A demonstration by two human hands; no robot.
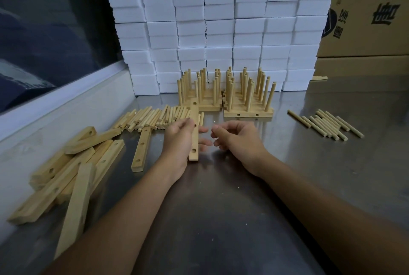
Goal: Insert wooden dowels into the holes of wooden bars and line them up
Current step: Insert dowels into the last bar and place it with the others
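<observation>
Currently, far left: loose pile of drilled bars (66,173) on the steel table (221,219), one single bar (141,149) and a heap of dowels (155,117) beside it. Left hand (177,142) grips a held bar (194,131) lengthwise; right hand (234,139) just beside it, fingers loosely curled, holding nothing. Finished dowelled bars (225,95) stand behind, foam blocks (221,27) beyond; spare dowels (327,124) right.

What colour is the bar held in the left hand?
Pale yellowish wood, on the bar in the left hand; head view.
</observation>
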